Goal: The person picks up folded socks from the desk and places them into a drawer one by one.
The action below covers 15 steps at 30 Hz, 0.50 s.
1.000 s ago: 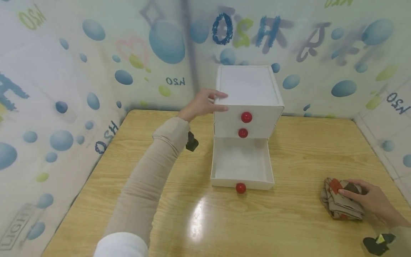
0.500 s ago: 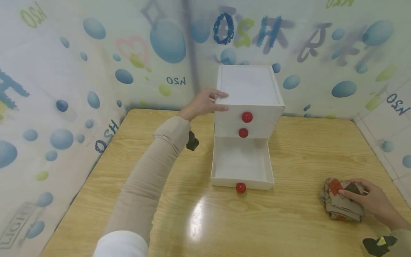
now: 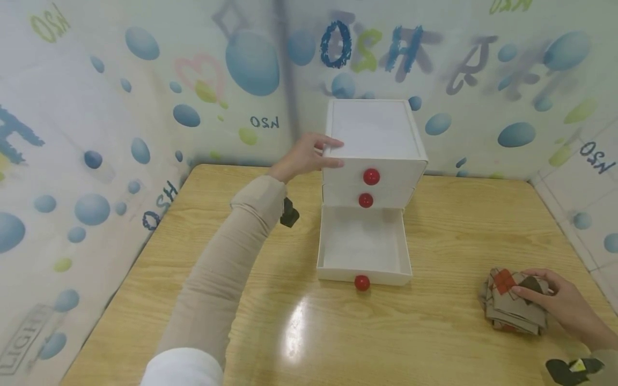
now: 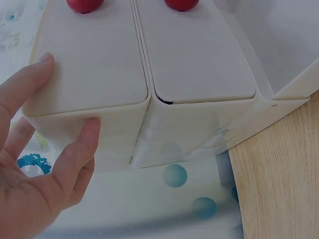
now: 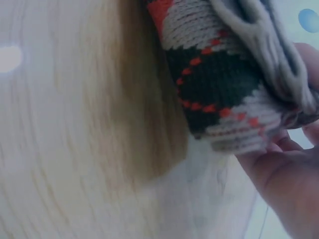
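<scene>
In the head view my left hand (image 3: 305, 156) grips the front left upper corner of a white drawer cabinet (image 3: 374, 128). In the left wrist view the fingertips press its front and side faces. The cabinet's two upper drawers are closed, and the bottom drawer (image 3: 363, 244) is pulled out with nothing in it. At the right, my right hand (image 3: 565, 303) pinches a folded knitted argyle garment (image 3: 512, 305), beige with red and dark green diamonds. The right wrist view shows the garment (image 5: 214, 84) close up, its folded layers between thumb and fingers; some fingers are hidden behind it.
Red round knobs (image 3: 371, 177) stick out from the drawer fronts. The wooden table (image 3: 260, 321) extends around the cabinet. Patterned wall sheeting (image 3: 159, 91) stands close behind the table and along both sides.
The folded garment has tilted slightly in my right hand, and its layered lower edge shows more. My left hand and the cabinet stay where they were.
</scene>
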### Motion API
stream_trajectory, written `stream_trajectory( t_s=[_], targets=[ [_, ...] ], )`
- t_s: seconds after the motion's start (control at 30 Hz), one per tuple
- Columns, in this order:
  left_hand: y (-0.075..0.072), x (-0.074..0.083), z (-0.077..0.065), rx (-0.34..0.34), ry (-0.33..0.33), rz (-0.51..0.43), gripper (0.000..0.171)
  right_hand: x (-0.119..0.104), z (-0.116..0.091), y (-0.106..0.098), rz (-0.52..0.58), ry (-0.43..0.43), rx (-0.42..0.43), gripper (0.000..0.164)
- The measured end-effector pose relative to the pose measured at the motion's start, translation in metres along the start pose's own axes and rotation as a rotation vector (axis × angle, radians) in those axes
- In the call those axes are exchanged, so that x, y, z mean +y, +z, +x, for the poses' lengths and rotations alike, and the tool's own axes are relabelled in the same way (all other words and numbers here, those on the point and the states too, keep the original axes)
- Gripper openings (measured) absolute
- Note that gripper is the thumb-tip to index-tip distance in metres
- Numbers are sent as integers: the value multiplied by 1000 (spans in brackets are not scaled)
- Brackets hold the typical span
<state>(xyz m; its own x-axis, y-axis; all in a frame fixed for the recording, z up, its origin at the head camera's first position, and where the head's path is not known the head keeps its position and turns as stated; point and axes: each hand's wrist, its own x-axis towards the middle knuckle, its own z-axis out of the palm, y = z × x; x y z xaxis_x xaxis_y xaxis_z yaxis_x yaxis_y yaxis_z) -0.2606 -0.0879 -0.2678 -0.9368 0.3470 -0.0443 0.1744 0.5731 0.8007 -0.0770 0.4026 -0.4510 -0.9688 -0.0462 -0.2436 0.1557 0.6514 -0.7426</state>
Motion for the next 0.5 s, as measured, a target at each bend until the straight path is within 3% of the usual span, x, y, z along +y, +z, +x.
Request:
stream_trajectory(
  t_s=[0.17,0.4,0.5],
  targets=[
    [0,0,0,0,14,4,47,-1,-2,1,118,-32,-1,44],
    [0,0,0,-3,19,-7,47,-21,-2,0,495,-147,-23,37],
    [0,-1,0,-2,22,-1,47,-35,-2,0,458,-140,9,37]
  ],
)
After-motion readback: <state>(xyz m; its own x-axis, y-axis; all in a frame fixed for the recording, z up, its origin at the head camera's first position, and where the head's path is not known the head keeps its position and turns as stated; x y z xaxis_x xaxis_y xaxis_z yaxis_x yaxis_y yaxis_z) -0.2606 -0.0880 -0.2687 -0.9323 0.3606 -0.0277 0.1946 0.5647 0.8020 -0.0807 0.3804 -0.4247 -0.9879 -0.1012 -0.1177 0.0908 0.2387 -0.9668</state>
